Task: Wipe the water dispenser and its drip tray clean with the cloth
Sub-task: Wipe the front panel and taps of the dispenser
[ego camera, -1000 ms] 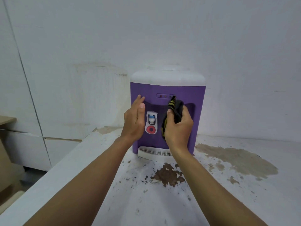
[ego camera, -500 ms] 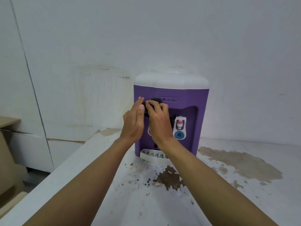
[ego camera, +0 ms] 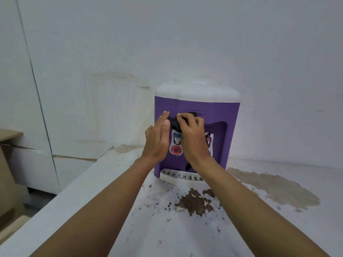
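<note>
Head view:
- Water dispenser (ego camera: 220,115), purple body with a white top, stands on the counter (ego camera: 278,230) near its far left corner, back close to the wall (ego camera: 167,43).
- Drip tray (ego camera: 176,176), white and slotted, sits at the foot of the dispenser front, on the counter.
- Left hand (ego camera: 157,140): fingers straight and together, laid flat on the left part of the dispenser front. Holds nothing.
- Right hand (ego camera: 193,141): fingers curled over the dark cloth (ego camera: 175,123), pressing it to the front panel above the taps, just under the small indicator strip.
- One end of the cloth hangs below the right wrist, just above the drip tray.
- Left tap (ego camera: 176,143), blue spout over a red button, shows between the two hands. The right tap is mostly hidden behind the right hand.
- Counter paint has peeled: a dark brown patch (ego camera: 194,203) in front of the drip tray, and a wide tan stain (ego camera: 274,188) toward the right side.
</note>
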